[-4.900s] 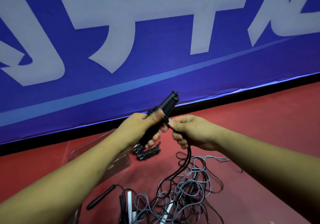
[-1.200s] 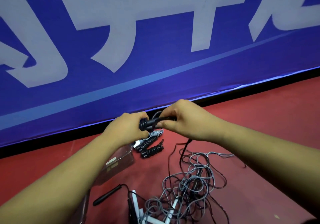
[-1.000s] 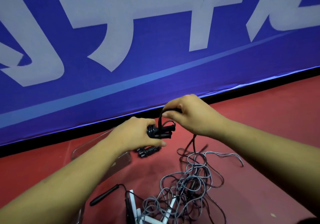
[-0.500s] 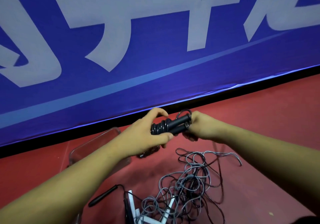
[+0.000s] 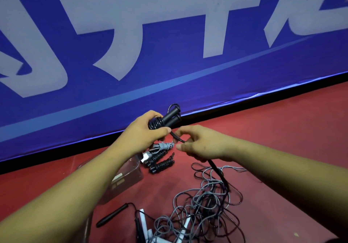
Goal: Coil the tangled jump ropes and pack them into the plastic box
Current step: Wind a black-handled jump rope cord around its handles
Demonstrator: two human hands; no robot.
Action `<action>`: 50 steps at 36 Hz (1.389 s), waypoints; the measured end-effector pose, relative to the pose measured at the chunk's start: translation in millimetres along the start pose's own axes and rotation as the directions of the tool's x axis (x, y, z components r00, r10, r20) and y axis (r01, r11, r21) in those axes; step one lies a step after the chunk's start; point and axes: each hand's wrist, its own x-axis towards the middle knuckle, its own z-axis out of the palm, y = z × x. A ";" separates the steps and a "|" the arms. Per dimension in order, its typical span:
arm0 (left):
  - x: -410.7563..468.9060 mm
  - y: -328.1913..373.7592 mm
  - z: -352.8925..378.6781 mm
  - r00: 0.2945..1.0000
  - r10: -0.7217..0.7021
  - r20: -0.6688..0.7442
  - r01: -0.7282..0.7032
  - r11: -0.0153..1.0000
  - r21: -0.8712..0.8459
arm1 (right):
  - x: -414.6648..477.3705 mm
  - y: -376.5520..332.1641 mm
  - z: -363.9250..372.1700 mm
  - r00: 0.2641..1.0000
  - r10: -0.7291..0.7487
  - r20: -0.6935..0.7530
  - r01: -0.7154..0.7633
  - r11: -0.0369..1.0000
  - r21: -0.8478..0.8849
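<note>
Now the black jump rope (image 5: 165, 119) is up in my left hand (image 5: 143, 135), which curls around its 2 handles and the loops wound on them. My right hand (image 5: 203, 144) pinches the loose end just beside it. I think each turn should go on tight and flat. Pull slack slowly from the tangled pile (image 5: 203, 210) so it does not snag. The plastic box (image 5: 131, 169) sits below, near my left arm.

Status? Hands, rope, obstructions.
Left hand grips half-wound black rope. Right hand pinches its loose cord. Cord trails into tangled pile. Coiled ropes beside plastic box.
</note>
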 end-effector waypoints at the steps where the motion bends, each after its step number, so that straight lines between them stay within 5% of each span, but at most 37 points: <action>1: 0.6 -1.3 -0.5 1.000 0.000 -0.016 0.001 0.999 0.048 | -0.7 0.0 0.1 1.000 0.019 0.012 -0.019 1.000 -0.013; 6: 1.0 -13.6 -4.6 0.998 0.001 -0.061 0.018 0.949 0.315 | -3.4 -1.2 9.2 0.991 0.096 0.088 -0.096 0.995 -0.006; 10: 3.7 -18.2 -5.7 0.999 0.022 -0.028 -0.004 0.850 0.527 | 2.3 -12.7 8.2 0.995 -0.083 -0.055 0.066 0.964 -0.258; 15: -1.4 -15.6 -0.4 0.979 0.046 0.200 -0.161 0.776 0.610 | 4.9 -15.5 1.8 0.945 -0.294 -0.144 0.182 0.838 -0.515; 20: -9.5 -9.6 15.7 0.925 0.037 0.378 -0.288 0.717 0.635 | 3.9 -7.6 -3.5 0.939 -0.303 -0.162 0.187 0.845 -0.501; 27: -16.4 -5.1 27.4 0.914 0.086 0.397 -0.307 0.785 0.538 | 6.9 6.4 -16.4 0.952 -0.206 -0.225 0.134 0.945 -0.298; 31: -18.5 2.9 22.1 0.905 0.132 0.405 -0.315 0.848 0.426 | 4.0 17.7 -23.4 0.974 -0.132 -0.183 0.133 0.991 -0.003; 36: -18.3 5.0 20.0 0.881 0.186 0.434 -0.269 0.954 0.136 | 2.9 31.1 -22.4 0.994 -0.059 -0.093 0.080 0.967 0.241; 43: -16.8 8.9 15.1 0.949 0.196 0.248 -0.146 0.967 -0.207 | 4.4 33.4 -11.8 0.998 0.027 0.058 -0.054 0.837 0.544; 46: -15.8 11.1 14.4 0.962 0.208 0.177 -0.170 0.964 -0.204 | 5.2 31.7 -11.0 0.997 0.038 0.073 -0.071 0.839 0.540; 50: -8.8 9.7 5.0 0.992 0.112 0.060 -0.103 0.985 -0.141 | 2.6 30.2 -7.7 0.993 0.066 0.093 -0.093 0.942 0.324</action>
